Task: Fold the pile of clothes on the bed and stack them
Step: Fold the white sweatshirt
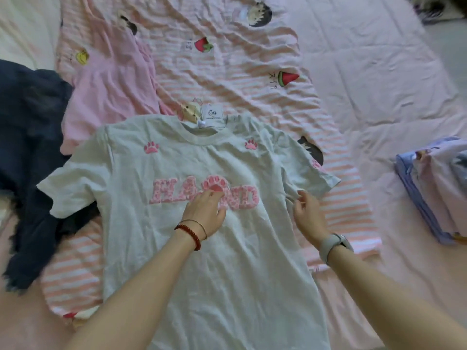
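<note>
A pale grey T-shirt with pink paw prints and pink lettering lies face up, spread flat on the bed in front of me. My left hand rests flat on its chest, fingers over the lettering. My right hand pinches the fabric at the shirt's right armpit, just below the right sleeve. A paper tag sticks out at the collar.
A pink-and-white striped cloth with fruit prints lies under the shirt. A plain pink garment and a dark navy heap sit to the left. A folded stack of purple and lilac clothes stands at the right on the pink bed sheet.
</note>
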Available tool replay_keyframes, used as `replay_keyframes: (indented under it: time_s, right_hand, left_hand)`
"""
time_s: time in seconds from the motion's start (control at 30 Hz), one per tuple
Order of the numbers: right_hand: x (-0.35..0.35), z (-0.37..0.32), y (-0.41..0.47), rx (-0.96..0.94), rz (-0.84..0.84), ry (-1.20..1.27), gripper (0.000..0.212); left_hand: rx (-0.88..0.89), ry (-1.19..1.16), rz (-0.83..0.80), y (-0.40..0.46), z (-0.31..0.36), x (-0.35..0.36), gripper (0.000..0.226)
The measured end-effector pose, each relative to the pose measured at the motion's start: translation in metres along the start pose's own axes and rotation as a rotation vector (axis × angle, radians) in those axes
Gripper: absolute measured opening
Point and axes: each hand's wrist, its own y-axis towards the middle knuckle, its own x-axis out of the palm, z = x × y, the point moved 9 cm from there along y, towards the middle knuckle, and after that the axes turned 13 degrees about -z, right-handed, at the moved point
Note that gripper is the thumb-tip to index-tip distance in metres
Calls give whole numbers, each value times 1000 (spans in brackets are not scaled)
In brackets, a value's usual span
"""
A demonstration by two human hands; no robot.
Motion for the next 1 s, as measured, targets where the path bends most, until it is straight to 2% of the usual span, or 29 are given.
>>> replay_keyframes:
  time_s: [0.1,0.17,0.2,0.27,0.33,0.43,0.5,0.6,0.7,0.77,0.9,1.0]
  right_hand:
    - [-57,33,36,144,215,155,37]
    - [-78,54,56,259,248,204,50]
    - [-83,64,67,299,214,216,51]
    - [-80,73,91,268,91,326,32]
    - [-77,72,103,204,-11,449,36]
    - [-69,72,102,154,-113,436,45]
    - [-60,67,102,132,-163,447,34]
    - [-94,68,117,133,2,598,16]
    - [-169,65,132,-28,302,663,14]
    - [-190,71,140,-45,347,596,11]
    - [-137,106,142,225,25,755,28]
    - [-121,109,133,113,-79,730,31]
  left_hand:
    - [48,17,26,47,22,-18,41]
    - [60,22,28,75,38,-22,44]
    - [75,31,37,88,48,-24,45]
    - [100,106,71,112,69,-26,47]
    - [95,211,92,132,90,-24,49]
    - [86,330,99,157,117,-20,52]
    - [100,399,88,170,134,-20,54]
    - [117,446,80,190,154,-25,57]
    - [223,336,270,190,180,-43,56]
    - [271,335,337,192,196,-42,58]
    - [114,418,36,228,185,3,60]
    - [86,431,-5,245,181,13,63]
